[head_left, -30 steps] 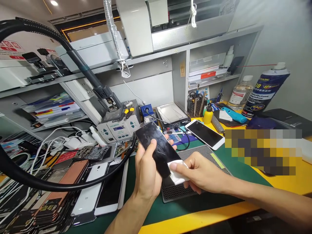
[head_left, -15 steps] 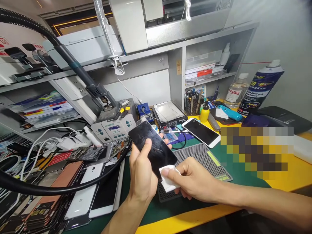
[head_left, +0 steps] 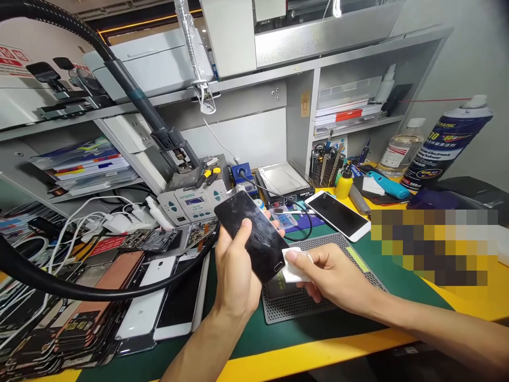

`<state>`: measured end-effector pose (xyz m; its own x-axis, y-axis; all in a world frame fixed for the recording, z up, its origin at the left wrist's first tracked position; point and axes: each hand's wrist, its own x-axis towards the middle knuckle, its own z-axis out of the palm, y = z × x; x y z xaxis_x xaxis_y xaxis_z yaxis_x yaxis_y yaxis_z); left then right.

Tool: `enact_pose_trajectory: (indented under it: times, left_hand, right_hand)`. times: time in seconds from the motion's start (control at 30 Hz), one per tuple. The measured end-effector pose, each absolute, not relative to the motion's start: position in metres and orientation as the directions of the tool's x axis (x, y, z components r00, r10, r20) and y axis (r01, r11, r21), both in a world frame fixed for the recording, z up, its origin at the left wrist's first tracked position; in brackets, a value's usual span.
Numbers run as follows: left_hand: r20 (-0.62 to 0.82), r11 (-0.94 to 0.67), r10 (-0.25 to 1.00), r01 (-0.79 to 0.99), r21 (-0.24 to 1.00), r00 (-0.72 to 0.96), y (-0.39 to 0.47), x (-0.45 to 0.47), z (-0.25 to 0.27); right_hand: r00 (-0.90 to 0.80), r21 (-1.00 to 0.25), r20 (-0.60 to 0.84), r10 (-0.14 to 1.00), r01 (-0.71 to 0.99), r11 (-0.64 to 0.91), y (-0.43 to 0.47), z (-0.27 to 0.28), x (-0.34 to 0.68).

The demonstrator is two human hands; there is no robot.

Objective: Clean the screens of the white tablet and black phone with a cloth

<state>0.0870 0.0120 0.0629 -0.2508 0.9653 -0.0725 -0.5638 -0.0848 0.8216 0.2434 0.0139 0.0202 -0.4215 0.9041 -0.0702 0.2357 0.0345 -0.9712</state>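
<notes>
A black smartphone (head_left: 254, 233) is held tilted above the bench, its dark glass towards me and its home button at the lower end. My left hand (head_left: 238, 265) wraps round it, thumb across the glass and fingertips showing past the far edge. Between the thumb and fingers of my right hand (head_left: 330, 270) is a folded white wipe (head_left: 295, 267), beside the phone's lower right corner. Whether the wipe touches the phone I cannot tell. Under both hands lies a grey perforated mat (head_left: 278, 313). Behind it rests a white phone (head_left: 338, 216) with a dark screen.
Stacked phone parts (head_left: 99, 297) and white phones (head_left: 145, 297) crowd the left side. A thick black hose (head_left: 99, 293) arches over them. At the back stand a grey soldering station (head_left: 194, 201), a yellow bottle (head_left: 344, 183), a clear bottle (head_left: 401, 148) and a spray can (head_left: 445, 143).
My right hand has moved the wipe up and off the phone's lower edge to its right corner, uncovering the home button. The whole view has shifted slightly.
</notes>
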Motion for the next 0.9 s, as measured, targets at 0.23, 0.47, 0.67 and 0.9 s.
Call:
enact_pose_trajectory:
  times: [0.23, 0.47, 0.67, 0.9]
  left_hand:
    - [-0.061, -0.099, 0.965, -0.572, 0.814, -0.255, 0.009, 0.088, 0.061]
    - [0.015, -0.179, 0.954, -0.530, 0.829, -0.298, 0.007, 0.095, 0.054]
    - [-0.008, -0.161, 0.952, -0.522, 0.838, -0.306, 0.007, 0.095, 0.054]
    - [-0.053, -0.126, 0.954, -0.558, 0.820, -0.294, 0.006, 0.094, 0.060]
  right_hand:
    - [-0.524, -0.972, -0.102, 0.846, 0.235, 0.029, 0.005, 0.015, 0.231]
    - [-0.559, -0.965, -0.186, 0.808, 0.260, -0.042, -0.001, 0.013, 0.221]
    - [-0.545, -0.969, -0.181, 0.819, 0.242, -0.053, -0.001, 0.019, 0.221]
    - [-0.513, -0.972, -0.188, 0.837, 0.219, -0.085, 0.003, 0.019, 0.228]
